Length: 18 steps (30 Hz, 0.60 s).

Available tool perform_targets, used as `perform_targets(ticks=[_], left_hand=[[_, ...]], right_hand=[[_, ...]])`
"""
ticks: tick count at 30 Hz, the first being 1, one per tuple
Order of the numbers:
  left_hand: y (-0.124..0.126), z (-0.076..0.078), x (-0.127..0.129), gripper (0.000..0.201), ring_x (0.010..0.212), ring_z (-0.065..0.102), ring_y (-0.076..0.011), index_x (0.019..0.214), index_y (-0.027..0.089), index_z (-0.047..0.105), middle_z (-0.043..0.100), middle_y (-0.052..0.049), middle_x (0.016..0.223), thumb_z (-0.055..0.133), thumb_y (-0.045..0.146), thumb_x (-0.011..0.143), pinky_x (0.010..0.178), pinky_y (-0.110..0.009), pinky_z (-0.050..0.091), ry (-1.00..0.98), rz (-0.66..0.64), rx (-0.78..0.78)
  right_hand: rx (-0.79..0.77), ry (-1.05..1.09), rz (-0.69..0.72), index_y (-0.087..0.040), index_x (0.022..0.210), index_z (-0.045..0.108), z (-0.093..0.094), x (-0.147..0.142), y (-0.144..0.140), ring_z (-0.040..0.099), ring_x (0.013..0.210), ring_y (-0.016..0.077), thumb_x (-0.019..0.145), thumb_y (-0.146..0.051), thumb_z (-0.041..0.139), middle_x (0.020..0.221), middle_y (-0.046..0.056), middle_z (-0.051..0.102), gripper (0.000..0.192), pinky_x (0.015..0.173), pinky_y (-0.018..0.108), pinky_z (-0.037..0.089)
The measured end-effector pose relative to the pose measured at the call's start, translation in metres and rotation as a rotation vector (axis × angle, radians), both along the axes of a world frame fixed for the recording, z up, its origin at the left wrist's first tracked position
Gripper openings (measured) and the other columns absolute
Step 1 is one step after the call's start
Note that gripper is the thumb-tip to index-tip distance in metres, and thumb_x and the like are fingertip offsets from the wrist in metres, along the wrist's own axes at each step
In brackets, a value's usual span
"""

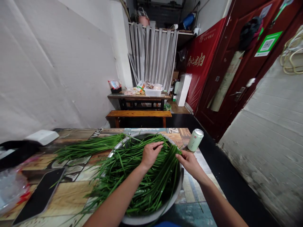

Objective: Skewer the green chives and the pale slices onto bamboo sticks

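Observation:
A wide metal basin (151,217) sits on the table in front of me, heaped with long green chives (142,179). My left hand (150,154) rests on top of the heap, fingers curled around a few stalks. My right hand (189,162) pinches the ends of chive stalks at the basin's right rim. A second loose bundle of chives (90,146) lies on the table to the left of the basin.
A green drink can (195,140) stands at the table's right edge. A black phone (40,195), a clear plastic bag (10,189) and a white box (42,136) lie at the left. Beyond are a wooden bench (139,114), a cluttered table (138,94) and red doors (236,63).

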<state>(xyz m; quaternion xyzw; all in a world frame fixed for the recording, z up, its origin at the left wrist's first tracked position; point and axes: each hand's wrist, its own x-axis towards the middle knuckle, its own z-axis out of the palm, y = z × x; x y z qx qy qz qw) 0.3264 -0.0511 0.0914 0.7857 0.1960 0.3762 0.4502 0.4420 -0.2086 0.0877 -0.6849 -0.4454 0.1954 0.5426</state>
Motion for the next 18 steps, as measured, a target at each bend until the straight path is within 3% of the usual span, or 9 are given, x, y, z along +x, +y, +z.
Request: perform_targets(ticks=[4, 9, 12, 15, 18], left_hand=[[-0.008, -0.001, 0.001, 0.021, 0.085, 0.063, -0.0187, 0.089, 0.020, 0.069, 0.069, -0.004, 0.090, 0.058, 0.026, 0.073, 0.083, -0.033, 0.048, 0.000, -0.058, 0.000], [-0.018, -0.002, 0.002, 0.025, 0.088, 0.062, -0.0186, 0.094, 0.018, 0.067, 0.068, -0.004, 0.094, 0.056, 0.020, 0.071, 0.086, -0.034, 0.046, 0.066, -0.264, -0.052], [-0.009, -0.001, 0.001, 0.032, 0.088, 0.062, -0.0169, 0.105, 0.018, 0.062, 0.067, -0.004, 0.096, 0.053, 0.022, 0.075, 0.084, -0.032, 0.047, 0.064, -0.211, -0.061], [0.006, -0.005, -0.002, 0.028, 0.089, 0.060, -0.0165, 0.101, 0.019, 0.064, 0.067, -0.004, 0.095, 0.050, 0.024, 0.078, 0.084, -0.031, 0.045, 0.130, -0.061, 0.093], [0.014, -0.016, -0.003, 0.020, 0.090, 0.058, -0.0176, 0.091, 0.021, 0.067, 0.067, -0.003, 0.094, 0.054, 0.022, 0.076, 0.085, -0.032, 0.041, 0.329, -0.080, 0.364]], right_hand=[[0.013, 0.027, 0.026, -0.013, 0.067, 0.057, 0.001, -0.001, -0.001, 0.044, 0.057, 0.0130, 0.080, -0.035, 0.049, 0.059, -0.001, 0.050, 0.027, 0.054, 0.023, 0.036], [0.100, 0.132, 0.114, -0.013, 0.079, 0.059, 0.003, 0.000, -0.003, 0.049, 0.066, 0.0152, 0.081, -0.036, 0.050, 0.068, 0.001, 0.054, 0.025, 0.062, 0.026, 0.040], [0.122, 0.185, 0.101, -0.013, 0.082, 0.060, 0.003, 0.001, -0.013, 0.050, 0.065, 0.0149, 0.080, -0.038, 0.051, 0.068, 0.002, 0.055, 0.027, 0.062, 0.026, 0.041], [0.099, 0.192, 0.011, -0.014, 0.079, 0.061, 0.003, 0.002, -0.031, 0.047, 0.057, 0.0135, 0.078, -0.042, 0.054, 0.059, 0.000, 0.052, 0.029, 0.052, 0.023, 0.038], [0.070, 0.175, -0.023, -0.015, 0.073, 0.062, 0.003, 0.003, -0.052, 0.043, 0.050, 0.0121, 0.075, -0.044, 0.057, 0.051, -0.001, 0.048, 0.030, 0.044, 0.022, 0.034]])
